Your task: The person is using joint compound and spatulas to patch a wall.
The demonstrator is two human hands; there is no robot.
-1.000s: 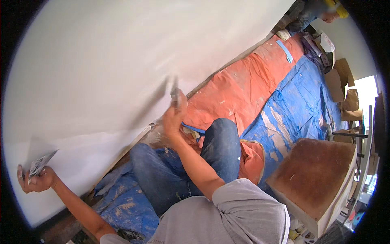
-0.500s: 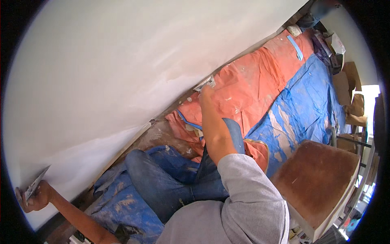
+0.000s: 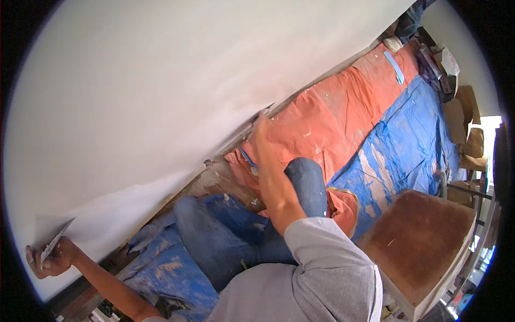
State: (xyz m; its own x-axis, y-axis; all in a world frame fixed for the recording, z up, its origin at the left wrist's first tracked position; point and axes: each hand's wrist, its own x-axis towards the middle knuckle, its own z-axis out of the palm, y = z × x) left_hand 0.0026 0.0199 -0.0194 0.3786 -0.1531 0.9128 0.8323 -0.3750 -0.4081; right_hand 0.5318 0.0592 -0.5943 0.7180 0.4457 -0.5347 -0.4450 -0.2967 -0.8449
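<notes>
At the far left my left hand (image 3: 53, 258) is closed around a thin, flat scraper blade (image 3: 58, 239), held out close to the white wall (image 3: 139, 96). My right arm reaches forward to the foot of that wall. There my right hand (image 3: 261, 122), smeared by motion, is closed on a putty knife (image 3: 266, 109). Its blade lies low against the wall, and its handle is hidden in the fist. Whitish smears show on the wall's lower part, between the two hands.
Under my bent legs (image 3: 214, 231) and beyond lie an orange sheet (image 3: 338, 102) and a crumpled blue tarp (image 3: 410, 137). A brown-topped box-like piece (image 3: 418, 236) stands at my right. Cardboard (image 3: 461, 115) leans farther back; another person's leg (image 3: 410, 21) shows at the top right.
My right hand has shifted left and turned its putty knife from over the orange sheet to the wall's foot. My left hand has barely moved.
</notes>
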